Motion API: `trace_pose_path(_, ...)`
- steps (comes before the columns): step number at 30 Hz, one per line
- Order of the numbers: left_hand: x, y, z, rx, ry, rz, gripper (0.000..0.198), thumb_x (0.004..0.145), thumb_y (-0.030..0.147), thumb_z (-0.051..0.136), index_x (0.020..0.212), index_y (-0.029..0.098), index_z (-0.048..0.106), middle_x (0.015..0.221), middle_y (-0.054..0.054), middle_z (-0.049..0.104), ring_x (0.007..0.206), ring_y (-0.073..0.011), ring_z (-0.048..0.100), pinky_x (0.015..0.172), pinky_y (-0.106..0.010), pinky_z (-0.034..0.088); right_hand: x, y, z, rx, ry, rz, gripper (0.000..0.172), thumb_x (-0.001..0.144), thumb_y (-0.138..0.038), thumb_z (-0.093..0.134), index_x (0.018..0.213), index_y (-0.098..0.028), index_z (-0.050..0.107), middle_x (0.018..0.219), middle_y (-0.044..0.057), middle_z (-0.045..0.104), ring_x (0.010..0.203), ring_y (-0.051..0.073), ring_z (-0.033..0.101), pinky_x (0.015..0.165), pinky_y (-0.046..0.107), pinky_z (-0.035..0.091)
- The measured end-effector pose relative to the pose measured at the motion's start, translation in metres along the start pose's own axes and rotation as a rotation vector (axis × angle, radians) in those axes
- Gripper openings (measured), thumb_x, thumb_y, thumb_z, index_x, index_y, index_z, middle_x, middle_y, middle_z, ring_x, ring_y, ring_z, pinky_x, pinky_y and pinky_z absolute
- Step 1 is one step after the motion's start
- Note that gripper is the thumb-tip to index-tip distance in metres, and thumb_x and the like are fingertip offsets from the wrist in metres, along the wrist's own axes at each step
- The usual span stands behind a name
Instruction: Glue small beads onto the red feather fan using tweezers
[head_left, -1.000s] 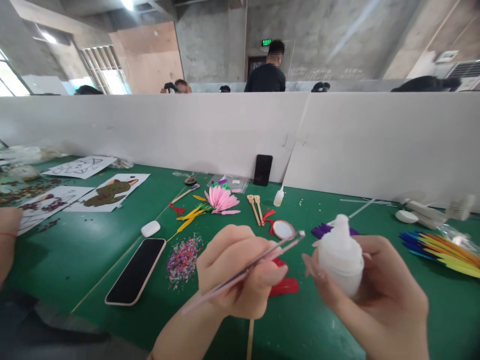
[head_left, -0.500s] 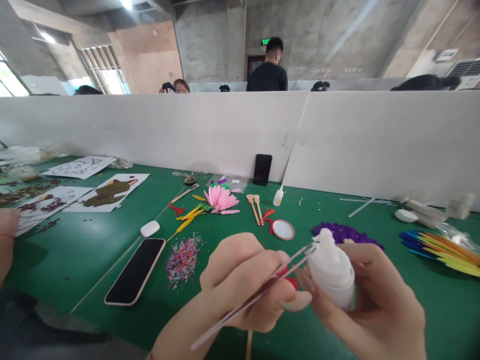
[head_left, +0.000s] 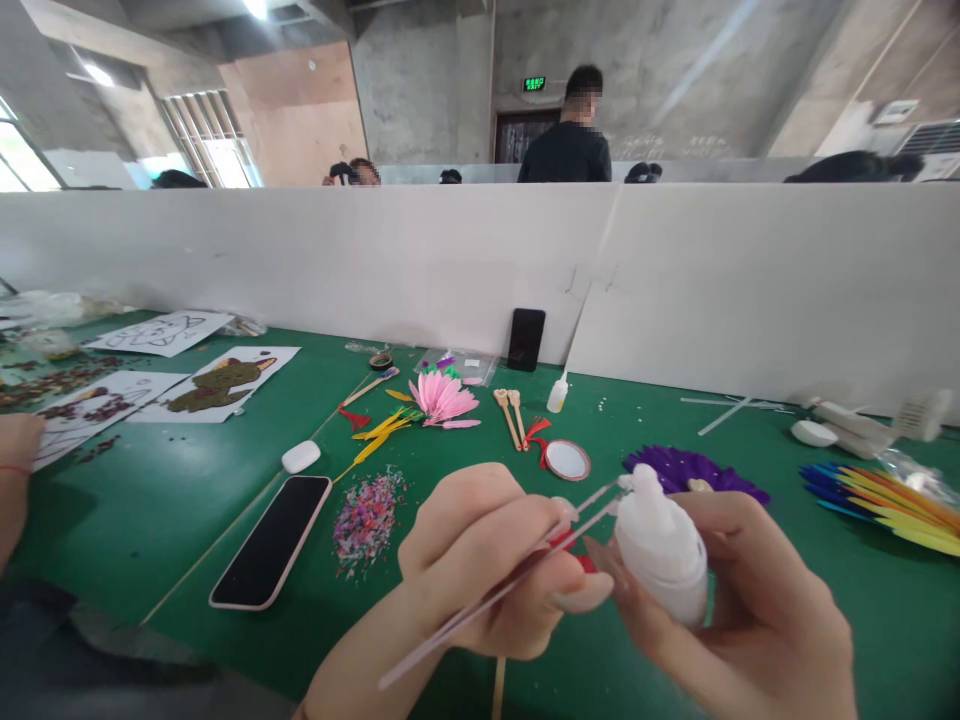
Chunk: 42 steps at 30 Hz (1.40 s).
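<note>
Pinched in my left hand point(head_left: 487, 560) is a pair of pale pink tweezers point(head_left: 465, 625), slanting up to the right with its tips by the bottle's nozzle. A tiny clear bit seems to be at the tips; I cannot make out what it is. My right hand point(head_left: 757, 600) is wrapped round a white glue bottle point(head_left: 664, 560), held upright with its nozzle up. Something red point(head_left: 585, 563) shows behind my left fingers, mostly hidden, and a thin wooden stick point(head_left: 499, 688) shows below that hand. Behind the bottle lies a purple petal fan point(head_left: 675, 465).
On the green table lie a phone point(head_left: 271, 540), a heap of colourful chips point(head_left: 367, 520), pink feathers point(head_left: 442, 398), a round mirror-like disc point(head_left: 568, 460) and multicoloured feathers point(head_left: 877, 500). A small glue bottle point(head_left: 557, 393) stands near the white partition point(head_left: 337, 260). Another person's hand point(head_left: 19, 450) is at far left.
The tweezers and bottle have shifted very slightly left, both still held the same way. Beyond the partition, a standing person has moved right.
</note>
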<state>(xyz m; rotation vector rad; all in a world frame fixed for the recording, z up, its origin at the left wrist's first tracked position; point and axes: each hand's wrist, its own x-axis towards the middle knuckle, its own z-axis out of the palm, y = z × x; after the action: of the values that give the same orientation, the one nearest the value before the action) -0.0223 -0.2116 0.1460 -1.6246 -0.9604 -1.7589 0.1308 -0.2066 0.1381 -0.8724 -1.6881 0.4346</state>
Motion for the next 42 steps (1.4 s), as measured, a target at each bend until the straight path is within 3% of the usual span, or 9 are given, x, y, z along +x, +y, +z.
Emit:
trace_pose_path(3, 0.006, 0.0, 0.003, -0.106, 0.025, 0.094, 0.015, 0.089, 0.02, 0.05, 0.083, 0.023, 0.064, 0.058, 0.003, 0.059, 0.05, -0.0102, 0.055, 0.048, -0.022, 0.052, 0.0, 0.0, -0.001, 0.014, -0.02, -0.005, 0.016, 0.072, -0.019, 0.064, 0.085, -0.025, 0.057, 0.065, -0.003, 0.059, 0.05, 0.01, 0.052, 0.044, 0.019, 0.042)
trace_pose_path(11, 0.005, 0.0, 0.004, -0.167, 0.033, 0.051, 0.007, 0.082, 0.022, 0.062, 0.076, 0.023, 0.065, 0.06, 0.003, 0.061, 0.05, -0.0099, 0.056, 0.046, -0.022, 0.05, 0.001, 0.002, -0.003, 0.01, -0.051, -0.027, 0.016, 0.072, -0.018, 0.063, 0.085, -0.025, 0.056, 0.064, -0.004, 0.061, 0.048, 0.01, 0.054, 0.041, 0.018, 0.042)
trace_pose_path(16, 0.006, -0.003, 0.008, -0.14, 0.075, 0.087, 0.017, 0.088, 0.023, 0.053, 0.074, 0.021, 0.063, 0.055, 0.003, 0.058, 0.048, -0.0104, 0.054, 0.044, -0.023, 0.048, 0.002, 0.002, -0.004, 0.005, -0.07, -0.036, 0.019, 0.071, -0.017, 0.065, 0.085, -0.024, 0.055, 0.063, -0.004, 0.061, 0.047, 0.01, 0.054, 0.041, 0.017, 0.042)
trace_pose_path(23, 0.006, -0.003, 0.009, -0.145, 0.109, 0.029, 0.025, 0.09, 0.023, 0.049, 0.067, 0.019, 0.057, 0.049, 0.002, 0.053, 0.043, -0.0098, 0.049, 0.037, -0.022, 0.044, 0.003, -0.001, -0.004, 0.01, -0.075, -0.022, 0.017, 0.073, -0.019, 0.065, 0.084, -0.025, 0.054, 0.061, -0.005, 0.062, 0.044, 0.009, 0.055, 0.039, 0.017, 0.042)
trace_pose_path(29, 0.009, -0.005, 0.012, -0.167, 0.168, 0.016, 0.025, 0.09, 0.021, 0.05, 0.066, 0.015, 0.055, 0.051, 0.003, 0.051, 0.047, -0.0083, 0.049, 0.038, -0.02, 0.044, 0.004, 0.002, -0.011, -0.068, -0.008, -0.002, 0.018, 0.069, -0.02, 0.068, 0.082, -0.024, 0.056, 0.062, -0.005, 0.056, 0.048, 0.009, 0.049, 0.043, 0.019, 0.041)
trace_pose_path(36, 0.008, -0.003, 0.014, -0.268, 0.154, 0.032, 0.025, 0.089, 0.02, 0.052, 0.065, 0.015, 0.056, 0.053, 0.002, 0.054, 0.043, -0.0079, 0.047, 0.035, -0.021, 0.041, 0.005, 0.001, -0.01, -0.055, 0.004, -0.014, 0.021, 0.069, -0.02, 0.069, 0.085, -0.024, 0.057, 0.065, -0.005, 0.058, 0.049, 0.009, 0.051, 0.043, 0.019, 0.042)
trace_pose_path(42, 0.007, 0.0, 0.004, -0.221, 0.008, 0.023, 0.026, 0.09, 0.025, 0.05, 0.065, 0.019, 0.056, 0.055, 0.002, 0.057, 0.046, -0.0095, 0.052, 0.042, -0.022, 0.048, 0.003, -0.002, -0.006, 0.006, -0.067, -0.025, 0.02, 0.071, -0.013, 0.061, 0.086, -0.025, 0.056, 0.063, -0.007, 0.062, 0.047, 0.008, 0.055, 0.043, 0.016, 0.043)
